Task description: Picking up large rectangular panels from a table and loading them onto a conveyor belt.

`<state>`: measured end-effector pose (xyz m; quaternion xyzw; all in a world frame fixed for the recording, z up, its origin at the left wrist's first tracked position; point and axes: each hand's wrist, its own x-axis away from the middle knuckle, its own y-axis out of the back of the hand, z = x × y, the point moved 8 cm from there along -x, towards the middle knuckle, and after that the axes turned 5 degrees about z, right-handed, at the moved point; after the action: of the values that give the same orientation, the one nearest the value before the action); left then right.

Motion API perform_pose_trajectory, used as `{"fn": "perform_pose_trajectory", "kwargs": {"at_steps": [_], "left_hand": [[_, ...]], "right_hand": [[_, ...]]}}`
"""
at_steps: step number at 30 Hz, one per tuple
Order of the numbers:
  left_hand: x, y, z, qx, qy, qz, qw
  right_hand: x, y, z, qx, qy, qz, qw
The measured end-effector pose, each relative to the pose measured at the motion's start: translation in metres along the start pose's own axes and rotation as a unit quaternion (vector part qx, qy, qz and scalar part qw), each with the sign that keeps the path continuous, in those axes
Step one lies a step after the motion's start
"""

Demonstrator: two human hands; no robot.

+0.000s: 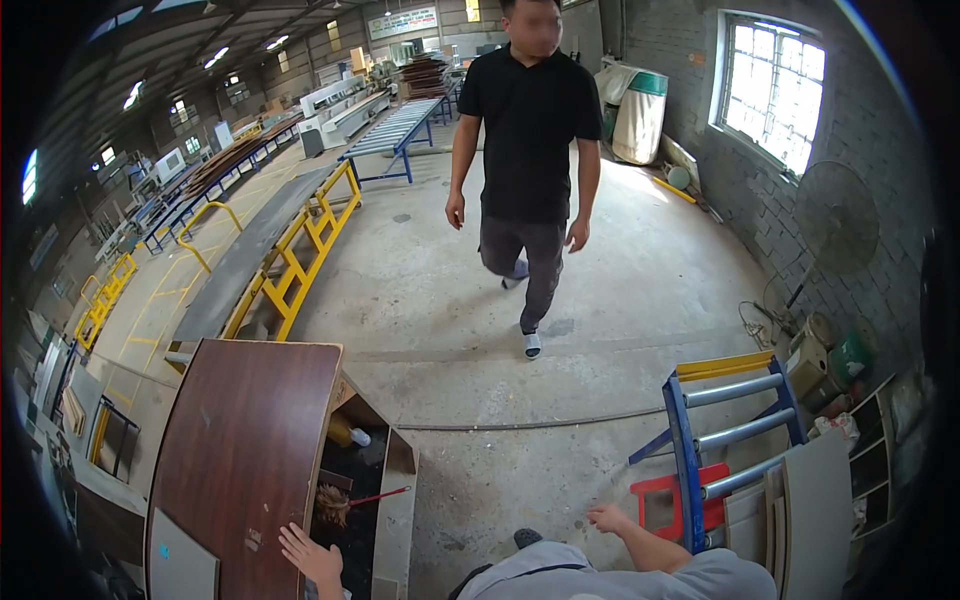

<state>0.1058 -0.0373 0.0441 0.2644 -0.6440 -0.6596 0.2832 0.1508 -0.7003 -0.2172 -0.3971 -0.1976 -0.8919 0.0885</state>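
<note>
My left hand (pixel 312 555) has its fingers spread flat over the right edge of a dark reddish-brown wooden tabletop (pixel 240 430); it holds nothing. Under that edge is an open shelf compartment holding a feather duster (pixel 333 503) with a red handle (pixel 380 495) and a yellow and white bottle (pixel 350 435). My right hand (pixel 610 517) hangs in the air beside my body, its fingers loosely bent and nothing seen in them. Closest to it is a red plastic stool (pixel 658 506), partly behind a blue roller stand (pixel 690 455); the hand is apart from both.
A person in a black shirt (pixel 528 130) walks on the concrete floor ahead. A yellow-framed conveyor (pixel 300 262) stands at the left, blue roller tables (pixel 400 130) behind it. Boards (pixel 815 500) lean by the roller stand. A fan (pixel 838 217) and containers (pixel 812 360) line the right wall.
</note>
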Motion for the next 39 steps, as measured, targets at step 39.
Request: {"fn": "perform_pose_trajectory", "kwargs": {"at_steps": [39], "left_hand": [[0.352,-0.188,0.092,0.629,0.423,0.037,0.651]], "right_hand": [[-0.130,-0.077,0.156,0.149,-0.031,0.255,0.955]]}}
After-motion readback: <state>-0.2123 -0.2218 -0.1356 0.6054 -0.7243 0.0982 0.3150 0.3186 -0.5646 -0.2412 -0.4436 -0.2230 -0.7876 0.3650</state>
